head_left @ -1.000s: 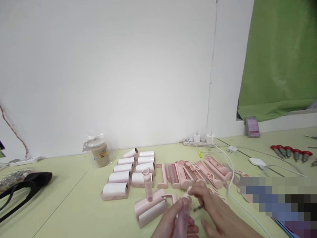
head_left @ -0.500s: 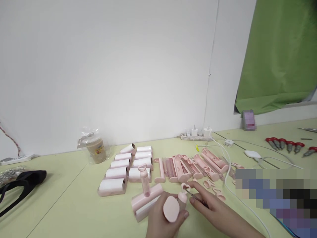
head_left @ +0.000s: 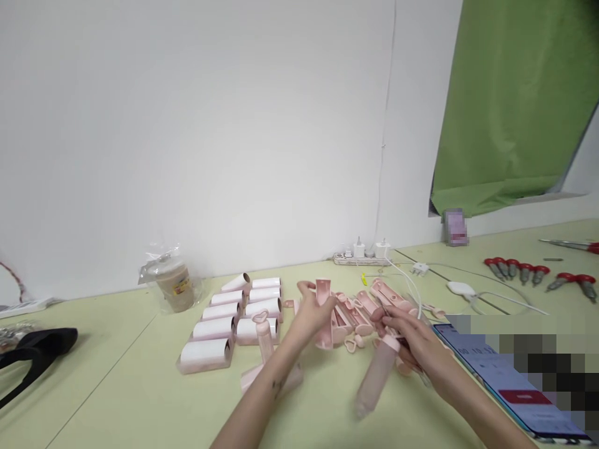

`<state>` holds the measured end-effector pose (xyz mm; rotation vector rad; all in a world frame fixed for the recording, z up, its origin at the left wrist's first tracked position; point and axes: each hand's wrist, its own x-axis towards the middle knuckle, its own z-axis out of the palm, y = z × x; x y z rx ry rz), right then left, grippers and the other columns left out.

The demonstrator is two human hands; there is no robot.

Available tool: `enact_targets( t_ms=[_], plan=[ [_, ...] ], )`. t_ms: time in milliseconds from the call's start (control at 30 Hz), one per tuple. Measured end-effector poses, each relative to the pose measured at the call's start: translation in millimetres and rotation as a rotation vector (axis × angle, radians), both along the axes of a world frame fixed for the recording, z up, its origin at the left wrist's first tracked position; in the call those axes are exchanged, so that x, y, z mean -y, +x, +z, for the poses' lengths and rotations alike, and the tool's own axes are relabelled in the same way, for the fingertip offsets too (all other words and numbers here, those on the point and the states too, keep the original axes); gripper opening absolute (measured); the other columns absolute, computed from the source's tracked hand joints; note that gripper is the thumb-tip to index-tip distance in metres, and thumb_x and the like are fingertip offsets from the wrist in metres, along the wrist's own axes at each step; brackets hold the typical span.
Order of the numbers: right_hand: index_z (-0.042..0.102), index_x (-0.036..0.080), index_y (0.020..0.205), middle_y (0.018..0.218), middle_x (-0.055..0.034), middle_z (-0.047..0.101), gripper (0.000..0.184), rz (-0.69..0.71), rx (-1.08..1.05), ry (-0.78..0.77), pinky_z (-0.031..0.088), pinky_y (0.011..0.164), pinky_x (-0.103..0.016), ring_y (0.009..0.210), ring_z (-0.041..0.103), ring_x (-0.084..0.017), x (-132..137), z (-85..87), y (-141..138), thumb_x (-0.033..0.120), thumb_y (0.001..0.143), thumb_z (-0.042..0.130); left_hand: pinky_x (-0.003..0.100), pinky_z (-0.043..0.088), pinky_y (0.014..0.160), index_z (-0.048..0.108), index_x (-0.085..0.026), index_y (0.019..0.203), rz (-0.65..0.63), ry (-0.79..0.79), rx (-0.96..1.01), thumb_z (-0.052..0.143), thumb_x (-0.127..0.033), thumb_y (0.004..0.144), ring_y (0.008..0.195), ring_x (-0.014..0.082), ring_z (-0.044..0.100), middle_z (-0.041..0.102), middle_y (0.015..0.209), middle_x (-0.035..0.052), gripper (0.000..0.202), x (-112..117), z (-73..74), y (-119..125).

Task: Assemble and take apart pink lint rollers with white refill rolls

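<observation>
My left hand (head_left: 312,313) reaches in among pink plastic parts. Its fingers are closed around a pink trough-shaped plastic housing (head_left: 324,340), held upright. My right hand (head_left: 416,340) is at the right of the parts, its fingers curled at the upper end of a frosted pink tube (head_left: 375,379). That tube hangs tilted, its blurred lower end near the table. A thin metal tool (head_left: 382,305) shows at the right fingers; its kind is unclear. Between the hands lies a heart-shaped pink cap (head_left: 352,343). Beside my left forearm stands another pink bottle with a heart loop (head_left: 264,333).
White lint rollers (head_left: 206,352) lie in two columns at left, behind them a bagged cup (head_left: 175,287). A power strip (head_left: 360,259) with cables sits by the wall. A phone (head_left: 500,374) and red-handled tools (head_left: 512,269) are at right; a black strap (head_left: 42,349) lies far left.
My left hand has moved up and away from the front, now gripping the trough-shaped housing. My right hand has shifted right and has the tube. The view has turned slightly right.
</observation>
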<state>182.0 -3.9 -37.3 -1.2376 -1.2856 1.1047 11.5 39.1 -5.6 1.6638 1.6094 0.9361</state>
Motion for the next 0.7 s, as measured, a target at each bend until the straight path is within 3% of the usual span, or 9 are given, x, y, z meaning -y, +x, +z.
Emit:
enact_targets(
  t_ms=[67, 167, 333, 433, 500, 600, 633, 700],
  plan=[
    [0.057, 0.019, 0.086, 0.064, 0.0033, 0.054, 0.025, 0.012, -0.016, -0.005, 0.017, 0.030, -0.016, 0.030, 0.022, -0.001, 1.5, 1.3, 1.3, 0.038, 0.075, 0.045, 0.031, 0.042, 0.068, 0.037, -0.017, 0.096, 0.036, 0.008, -0.093, 0.048, -0.034, 0.074, 0.080, 0.0228, 0.059, 0.060, 0.086, 0.0094, 0.030, -22.3, 2.5, -2.0],
    [0.057, 0.018, 0.080, 0.062, 0.0038, 0.050, 0.025, 0.098, 0.006, 0.019, 0.016, 0.030, -0.016, 0.030, 0.022, -0.001, 5.9, 5.4, -4.1, 0.039, 0.074, 0.045, 0.038, 0.039, 0.075, 0.046, -0.014, 0.091, 0.097, -0.002, -0.233, 0.052, -0.033, 0.071, 0.091, 0.0297, 0.056, 0.061, 0.092, 0.0154, 0.029, -42.7, -9.6, -5.3],
    [0.056, 0.017, 0.081, 0.063, 0.0031, 0.050, 0.028, 0.217, 0.054, 0.052, 0.014, 0.029, -0.018, 0.029, 0.023, -0.001, 11.0, 6.8, -16.5, 0.041, 0.075, 0.044, 0.042, 0.036, 0.083, 0.049, -0.005, 0.099, 0.140, -0.006, -0.345, 0.054, -0.032, 0.073, 0.103, 0.0318, 0.049, 0.053, 0.107, 0.0230, 0.038, -47.0, -27.1, -7.2],
    [0.054, 0.016, 0.083, 0.064, 0.0024, 0.051, 0.028, 0.264, 0.064, 0.064, 0.014, 0.028, -0.018, 0.029, 0.025, -0.001, 11.9, 2.4, -20.5, 0.042, 0.076, 0.043, 0.040, 0.031, 0.088, 0.040, -0.001, 0.112, 0.139, 0.091, -0.333, 0.047, -0.031, 0.078, 0.113, 0.0327, 0.041, 0.043, 0.119, 0.0270, 0.046, -30.9, -18.5, -6.2],
    [0.053, 0.016, 0.080, 0.062, 0.0033, 0.050, 0.028, 0.295, 0.047, 0.085, 0.013, 0.029, -0.018, 0.029, 0.024, -0.001, 12.5, -0.4, -22.0, 0.042, 0.077, 0.044, 0.032, 0.034, 0.086, 0.042, -0.009, 0.112, 0.062, 0.152, -0.295, 0.037, -0.036, 0.084, 0.107, 0.0249, 0.047, 0.050, 0.115, 0.0174, 0.039, -10.3, -10.9, -4.5],
    [0.050, 0.018, 0.075, 0.048, 0.0086, 0.039, 0.027, 0.326, -0.036, 0.117, 0.015, 0.031, -0.017, 0.030, 0.021, -0.002, 14.3, -2.9, -23.0, 0.044, 0.079, 0.046, 0.023, 0.042, 0.070, 0.051, -0.019, 0.100, -0.206, 0.112, -0.171, 0.032, -0.050, 0.083, 0.083, 0.0158, 0.058, 0.062, 0.091, 0.0029, 0.040, 30.7, -9.2, -3.3],
    [0.050, 0.018, 0.076, 0.044, 0.0102, 0.034, 0.026, 0.335, -0.076, 0.122, 0.017, 0.032, -0.016, 0.031, 0.021, -0.003, 15.3, -3.5, -23.0, 0.044, 0.079, 0.046, 0.023, 0.042, 0.067, 0.050, -0.019, 0.103, -0.341, 0.049, -0.094, 0.038, -0.052, 0.080, 0.081, 0.0159, 0.058, 0.063, 0.090, 0.0019, 0.042, 45.0, -11.8, -4.3],
    [0.050, 0.018, 0.079, 0.044, 0.0112, 0.032, 0.025, 0.396, -0.182, 0.098, 0.018, 0.032, -0.015, 0.032, 0.020, -0.003, 18.7, -5.0, -22.5, 0.044, 0.079, 0.049, 0.024, 0.042, 0.068, 0.047, -0.019, 0.111, -0.490, -0.046, -0.019, 0.052, -0.050, 0.073, 0.083, 0.0173, 0.056, 0.061, 0.094, 0.0010, 0.049, 71.6, -20.1, -9.7]
  ],
)
